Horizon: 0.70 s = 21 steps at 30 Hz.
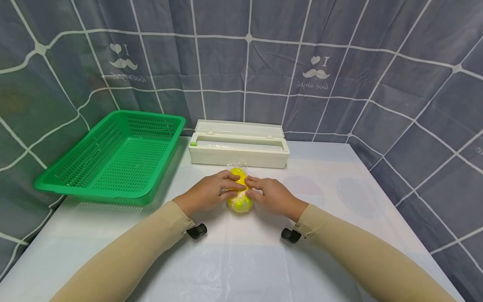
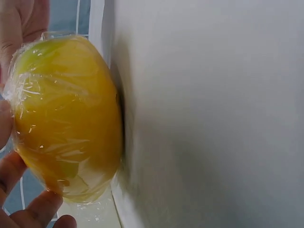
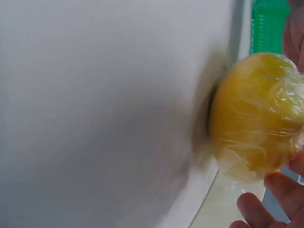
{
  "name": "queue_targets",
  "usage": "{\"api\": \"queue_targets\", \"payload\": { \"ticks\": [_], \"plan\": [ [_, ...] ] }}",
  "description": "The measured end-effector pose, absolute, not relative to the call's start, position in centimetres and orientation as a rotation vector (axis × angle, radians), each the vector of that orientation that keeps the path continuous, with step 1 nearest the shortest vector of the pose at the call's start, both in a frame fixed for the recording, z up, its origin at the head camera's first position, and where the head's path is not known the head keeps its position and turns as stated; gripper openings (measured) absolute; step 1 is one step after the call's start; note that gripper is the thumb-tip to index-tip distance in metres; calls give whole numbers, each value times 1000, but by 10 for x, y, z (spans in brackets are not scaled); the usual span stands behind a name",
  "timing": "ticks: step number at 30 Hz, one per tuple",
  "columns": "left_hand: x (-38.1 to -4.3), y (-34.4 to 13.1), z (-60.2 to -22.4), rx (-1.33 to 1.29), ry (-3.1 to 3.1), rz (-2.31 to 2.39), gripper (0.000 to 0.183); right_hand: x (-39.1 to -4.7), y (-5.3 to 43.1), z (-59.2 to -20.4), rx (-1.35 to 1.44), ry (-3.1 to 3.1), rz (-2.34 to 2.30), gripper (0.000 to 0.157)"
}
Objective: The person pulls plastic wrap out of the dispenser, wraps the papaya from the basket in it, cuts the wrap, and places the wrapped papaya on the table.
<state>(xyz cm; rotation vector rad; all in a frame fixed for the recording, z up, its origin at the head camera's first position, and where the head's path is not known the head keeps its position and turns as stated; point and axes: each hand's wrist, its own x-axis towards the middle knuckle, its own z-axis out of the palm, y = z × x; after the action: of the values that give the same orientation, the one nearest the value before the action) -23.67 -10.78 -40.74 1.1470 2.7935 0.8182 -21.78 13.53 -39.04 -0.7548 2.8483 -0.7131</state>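
A yellow fruit (image 1: 241, 204) with greenish patches lies on the white table, covered in clear, wrinkled cling film (image 1: 237, 165). Some film sticks out past its far end. My left hand (image 1: 209, 191) holds it from the left, fingers reaching over its top. From the other side my right hand (image 1: 276, 197) has its thumb and fingertips on the wrapped fruit. In the left wrist view the fruit (image 2: 71, 114) shows shiny creases in the film, with fingertips at its far end. The right wrist view shows the fruit's (image 3: 251, 118) underside close against the tabletop.
Just beyond the fruit stands a white cling film dispenser (image 1: 239, 157), its lid (image 1: 239, 128) raised and a green slider (image 1: 193, 144) at its left end. A green plastic basket (image 1: 92, 196) sits at the left. Grey checked cloth (image 1: 222, 63) hangs behind the table.
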Motion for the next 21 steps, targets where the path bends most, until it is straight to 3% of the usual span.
{"api": "queue_targets", "payload": {
  "ticks": [9, 21],
  "plan": [
    [-240, -108, -410, 1122, 2756, 882, 31, -220, 135, -388, -831, 2899, -577, 49],
    [-240, -111, -404, 1028, 2726, 882, 32, -211, 131, -391, -915, 2981, -450, 61]
  ]
}}
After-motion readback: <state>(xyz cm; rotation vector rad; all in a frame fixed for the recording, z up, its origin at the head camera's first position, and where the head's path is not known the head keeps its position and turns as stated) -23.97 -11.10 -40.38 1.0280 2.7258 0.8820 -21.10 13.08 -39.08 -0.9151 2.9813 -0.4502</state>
